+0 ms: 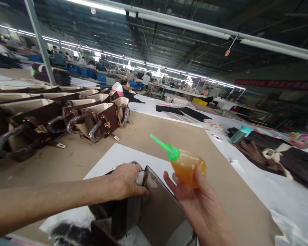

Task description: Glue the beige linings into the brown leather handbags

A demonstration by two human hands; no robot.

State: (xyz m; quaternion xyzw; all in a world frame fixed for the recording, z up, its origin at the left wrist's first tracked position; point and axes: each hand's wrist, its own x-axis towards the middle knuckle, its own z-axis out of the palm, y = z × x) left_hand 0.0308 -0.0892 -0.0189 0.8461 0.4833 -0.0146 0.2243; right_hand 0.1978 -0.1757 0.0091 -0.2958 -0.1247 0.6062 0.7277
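My right hand (195,198) is wrapped round a squeeze bottle (186,165) of amber liquid, tilted so its long green nozzle points up and to the left. Below it lies a dark brown handbag (161,212), opened toward me, its lining and inner panels showing. My left hand (127,181) grips the bag's upper edge near a corner, thumb on the inside and fingers over the outside. The nozzle is apart from the bag. A plastic-wrapped handle (69,232) shows at the bag's lower left. White paper (110,157) lies under the bag.
Rows of brown handbags (51,116) with plastic-wrapped handles stand on the left of the brown-covered table (169,131). On the right are a teal-lidded container (241,134), a tape roll (217,137) and dark material (264,157). A metal post (41,41) rises at left. People work far behind.
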